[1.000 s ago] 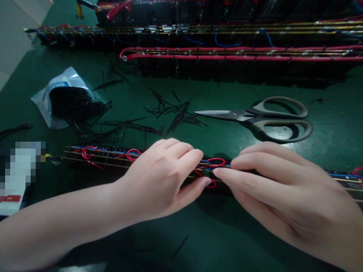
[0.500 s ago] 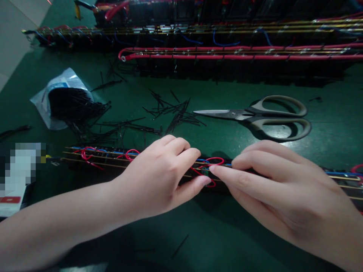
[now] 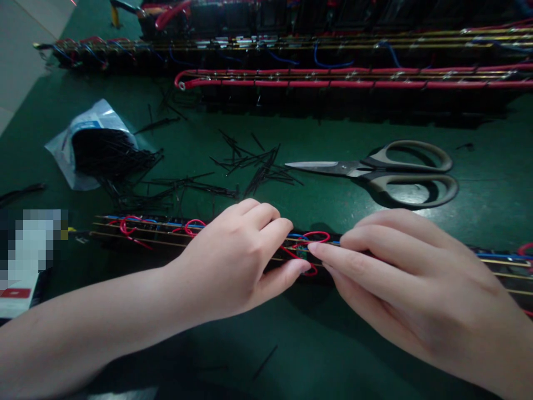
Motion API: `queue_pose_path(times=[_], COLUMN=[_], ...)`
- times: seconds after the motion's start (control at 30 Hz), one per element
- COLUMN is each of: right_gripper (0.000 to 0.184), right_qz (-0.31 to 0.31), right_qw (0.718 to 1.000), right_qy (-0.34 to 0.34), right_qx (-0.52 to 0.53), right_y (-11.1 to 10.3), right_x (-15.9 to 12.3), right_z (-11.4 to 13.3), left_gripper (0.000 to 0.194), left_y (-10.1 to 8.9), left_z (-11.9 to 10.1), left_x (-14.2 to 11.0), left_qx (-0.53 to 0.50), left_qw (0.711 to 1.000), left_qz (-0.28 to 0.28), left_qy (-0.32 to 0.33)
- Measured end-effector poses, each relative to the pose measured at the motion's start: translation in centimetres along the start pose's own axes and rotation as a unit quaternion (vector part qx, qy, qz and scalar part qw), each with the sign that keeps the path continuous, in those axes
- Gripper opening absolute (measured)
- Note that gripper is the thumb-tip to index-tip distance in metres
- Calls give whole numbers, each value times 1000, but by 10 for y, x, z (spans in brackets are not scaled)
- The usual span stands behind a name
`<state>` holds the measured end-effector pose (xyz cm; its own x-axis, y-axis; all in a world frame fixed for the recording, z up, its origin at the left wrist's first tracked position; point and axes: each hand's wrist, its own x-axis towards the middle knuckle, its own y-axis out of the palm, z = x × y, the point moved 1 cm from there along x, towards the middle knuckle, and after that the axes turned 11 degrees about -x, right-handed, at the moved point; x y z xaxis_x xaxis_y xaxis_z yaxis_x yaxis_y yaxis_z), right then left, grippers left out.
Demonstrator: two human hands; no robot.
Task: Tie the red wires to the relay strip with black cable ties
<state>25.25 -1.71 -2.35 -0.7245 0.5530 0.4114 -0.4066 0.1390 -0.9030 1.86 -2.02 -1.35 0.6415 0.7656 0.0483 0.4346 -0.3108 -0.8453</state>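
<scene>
strip (image 3: pixel 156 232) under palm-down l hand (image 3: pixel 233 258) & slanting r hand (image 3: pixel 420 283); both half curled, hold unclear

1. By the red wire loop (image 3: pixel 320 234), the left-hand grip (image 3: pixel 233 253) has edged back: I see its index fingertip (image 3: pixel 286 225) a little farther left of the loop than a second ago.
2. The right-hand grip (image 3: pixel 428 283) has shifted slightly too, its index fingertip (image 3: pixel 315 249) creeping leftward along the loop's near side.
3. Below that finger, nearer me than the loop, the thumb tip (image 3: pixel 333 274) shows more plainly.
4. Left of the loop, slightly more red strand (image 3: pixel 290 253) is uncovered.
</scene>
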Motion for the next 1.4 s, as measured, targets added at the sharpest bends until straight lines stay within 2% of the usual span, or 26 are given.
queue_pose_path(times=[0.6,0.83,1.1,1.4], right_gripper=[11,16,16,16], right_qz=[2,5,12,13], right_qw=[1000,999,999,1000], right_qy=[1,9,-1,-4], right_qx=[20,33,30,25], right_y=[-1,-2,-1,-2], right_x=[0,2,-1,1], right_z=[-3,-4,-4,-2], left_gripper=[37,25,28,35], left_y=[0,-6,-11,-18], left_z=[1,3,2,4], left_x=[-1,-1,-1,-1], left_qx=[-20,-89,-147,-217], left_qw=[1000,996,989,975], left_qz=[0,22,10,25], left_qy=[2,-8,-23,-26])
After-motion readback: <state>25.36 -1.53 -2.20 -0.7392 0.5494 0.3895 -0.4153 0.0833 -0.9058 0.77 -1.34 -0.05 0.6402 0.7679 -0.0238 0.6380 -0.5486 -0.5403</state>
